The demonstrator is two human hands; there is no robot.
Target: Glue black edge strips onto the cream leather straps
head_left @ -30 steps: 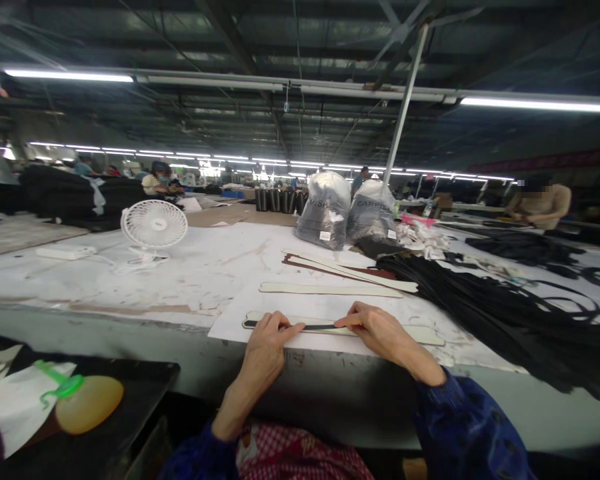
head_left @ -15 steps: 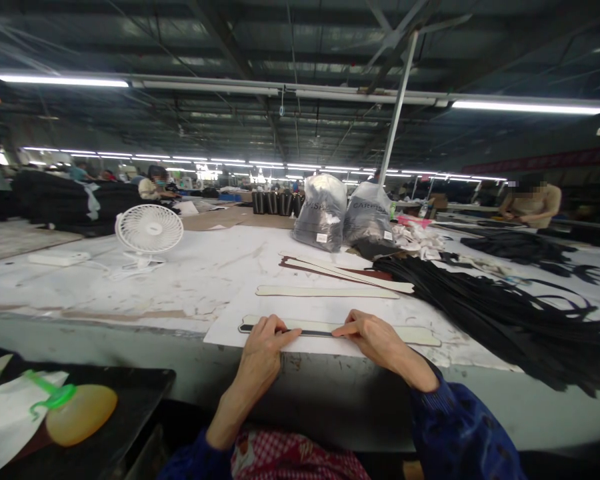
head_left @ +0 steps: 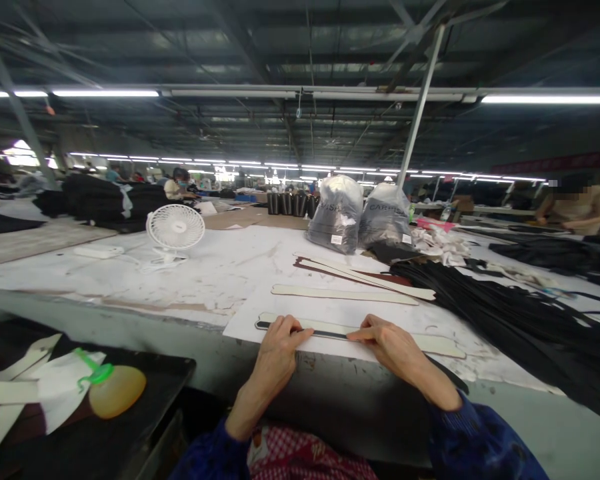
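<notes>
A long cream strip (head_left: 440, 344) with a dark outline lies at the table's front edge. Along its near side runs a narrow black strip (head_left: 330, 334), whose loose tail hangs over the table edge beyond my right wrist. My left hand (head_left: 279, 347) is closed on the black strip near its left end, thumb stretched along it toward the right. A short way to the right, my right hand (head_left: 393, 348) pinches the same strip between thumb and forefinger. The fingers hide parts of both strips.
Another cream strip (head_left: 345, 295) lies behind, then crossed cream and brown strips (head_left: 365, 275). Black straps (head_left: 460, 313) are heaped right. A white fan (head_left: 175, 227) and filled bags (head_left: 335, 217) stand farther back. Lower left, a yellow bottle (head_left: 117, 392) rests on a dark tray (head_left: 165, 373).
The whole view has shifted, so the table and hands appear farther right. Both hands keep nearly the same place on the strips.
</notes>
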